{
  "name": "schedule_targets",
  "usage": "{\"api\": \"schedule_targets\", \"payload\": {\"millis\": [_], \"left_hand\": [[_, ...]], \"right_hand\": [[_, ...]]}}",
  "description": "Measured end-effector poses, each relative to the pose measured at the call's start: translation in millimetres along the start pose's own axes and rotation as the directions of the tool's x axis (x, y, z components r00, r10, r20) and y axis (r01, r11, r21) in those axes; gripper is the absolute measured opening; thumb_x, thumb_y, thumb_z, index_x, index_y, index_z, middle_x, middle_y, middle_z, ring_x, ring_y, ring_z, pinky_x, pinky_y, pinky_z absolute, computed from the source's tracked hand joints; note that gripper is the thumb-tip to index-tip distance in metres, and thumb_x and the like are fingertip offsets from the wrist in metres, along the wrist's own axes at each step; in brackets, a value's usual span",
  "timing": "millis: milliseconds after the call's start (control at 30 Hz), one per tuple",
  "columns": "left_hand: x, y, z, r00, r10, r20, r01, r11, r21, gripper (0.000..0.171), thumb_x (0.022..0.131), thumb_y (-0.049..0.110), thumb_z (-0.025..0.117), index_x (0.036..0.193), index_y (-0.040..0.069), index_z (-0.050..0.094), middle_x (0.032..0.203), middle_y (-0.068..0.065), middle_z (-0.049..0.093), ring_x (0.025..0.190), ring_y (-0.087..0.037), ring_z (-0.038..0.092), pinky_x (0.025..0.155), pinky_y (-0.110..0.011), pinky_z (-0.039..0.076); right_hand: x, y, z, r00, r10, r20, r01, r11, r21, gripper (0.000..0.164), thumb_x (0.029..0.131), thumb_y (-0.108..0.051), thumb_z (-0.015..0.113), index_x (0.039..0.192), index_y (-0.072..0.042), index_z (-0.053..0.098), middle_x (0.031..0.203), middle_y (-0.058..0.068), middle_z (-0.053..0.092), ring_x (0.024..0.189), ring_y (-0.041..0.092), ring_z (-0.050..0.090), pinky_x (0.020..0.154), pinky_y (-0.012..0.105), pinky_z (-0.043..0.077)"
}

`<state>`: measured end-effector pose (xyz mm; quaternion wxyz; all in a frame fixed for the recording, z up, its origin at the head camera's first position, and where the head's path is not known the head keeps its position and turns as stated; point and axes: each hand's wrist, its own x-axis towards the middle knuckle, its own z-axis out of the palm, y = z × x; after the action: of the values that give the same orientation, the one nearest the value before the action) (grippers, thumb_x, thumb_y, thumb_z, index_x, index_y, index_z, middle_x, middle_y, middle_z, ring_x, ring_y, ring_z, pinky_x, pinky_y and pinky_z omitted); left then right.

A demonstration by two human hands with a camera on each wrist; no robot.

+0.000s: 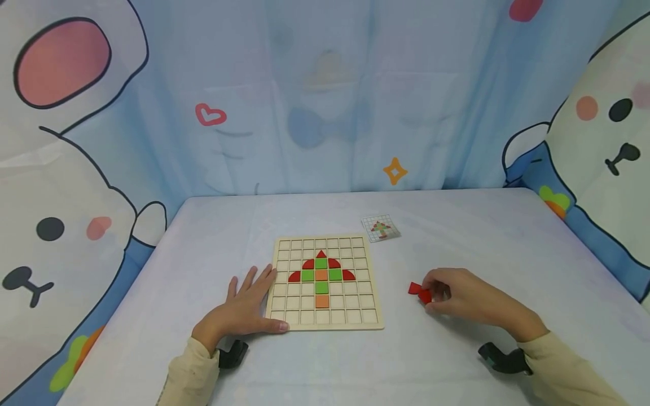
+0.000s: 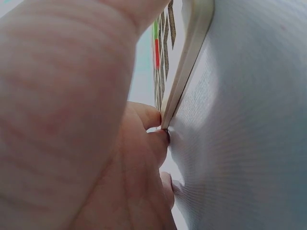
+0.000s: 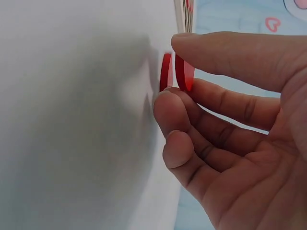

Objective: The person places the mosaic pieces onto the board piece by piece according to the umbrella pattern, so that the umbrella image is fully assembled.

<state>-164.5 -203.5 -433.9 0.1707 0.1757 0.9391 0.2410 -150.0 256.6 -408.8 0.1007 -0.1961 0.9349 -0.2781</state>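
Note:
A pale wooden grid board (image 1: 299,317) lies on the table, with green squares, orange squares (image 1: 322,301), red quarter-circles and a red triangle (image 1: 321,254) set in a rocket-like pattern. My left hand (image 1: 241,310) rests with spread fingers at the board's left edge, its thumb on the near-left corner. To the right of the board, my right hand (image 1: 462,293) pinches a thin red piece (image 3: 183,74) between thumb and fingers; its full outline is partly hidden. Just beside that piece, another red piece (image 1: 414,288) lies on the table.
Behind the board's far right corner lies a small card (image 1: 381,228) printed with a similar pattern on a grid. A white cloth covers the table (image 1: 325,366). A blue curtain (image 1: 325,141) with cartoon animals hangs along the far side.

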Motion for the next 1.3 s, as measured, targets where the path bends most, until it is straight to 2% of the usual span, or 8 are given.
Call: {"api": "schedule_targets", "payload": {"millis": [267, 567, 833, 1300], "left_hand": [[-0.1, 1.0, -0.1, 1.0, -0.014, -0.003, 0.014, 1.0, 0.009, 0.128, 0.079, 0.062, 0.088, 0.172, 0.007, 0.019, 0.179, -0.011, 0.011, 0.163, -0.04, -0.005, 0.123, -0.068, -0.011], [1.0, -0.9, -0.2, 1.0, 0.002, 0.004, -0.002, 1.0, 0.001, 0.127, 0.081, 0.062, 0.087, 0.172, 0.006, 0.018, 0.179, -0.011, 0.01, 0.164, -0.038, -0.007, 0.123, -0.068, -0.012], [0.5, -1.1, -0.9, 1.0, 0.007, 0.001, -0.007, 1.0, -0.006, 0.126, 0.082, 0.06, 0.087, 0.172, 0.006, 0.017, 0.179, -0.011, 0.009, 0.163, -0.038, -0.008, 0.123, -0.067, -0.013], [1.8, -3.0, -0.3, 1.0, 0.002, 0.005, -0.002, 1.0, 0.006, 0.127, 0.081, 0.061, 0.087, 0.172, 0.007, 0.017, 0.18, -0.01, 0.009, 0.164, -0.038, -0.008, 0.123, -0.067, -0.013]], "right_hand": [[15.7, -15.6, 8.9, 0.995, -0.096, 0.003, 0.095, 0.995, 0.04, 0.025, 0.087, -0.011, 0.088, 0.103, -0.01, 0.07, 0.086, -0.007, 0.061, 0.079, 0.013, 0.057, 0.069, 0.027, 0.054], [38.5, -38.6, 24.8, 0.969, -0.242, -0.046, 0.245, 0.967, 0.073, 0.022, 0.088, -0.01, 0.087, 0.099, -0.012, 0.068, 0.084, -0.008, 0.061, 0.076, 0.01, 0.057, 0.066, 0.026, 0.052], [54.5, -57.1, 39.1, 0.959, -0.283, -0.003, 0.282, 0.955, 0.087, 0.022, 0.089, -0.013, 0.088, 0.098, -0.012, 0.068, 0.083, -0.008, 0.06, 0.076, 0.009, 0.056, 0.067, 0.026, 0.051], [73.1, -90.5, 62.4, 0.936, -0.35, 0.023, 0.347, 0.935, 0.076, 0.023, 0.09, -0.017, 0.088, 0.091, -0.015, 0.064, 0.077, -0.008, 0.056, 0.072, 0.007, 0.053, 0.064, 0.025, 0.048]]}}
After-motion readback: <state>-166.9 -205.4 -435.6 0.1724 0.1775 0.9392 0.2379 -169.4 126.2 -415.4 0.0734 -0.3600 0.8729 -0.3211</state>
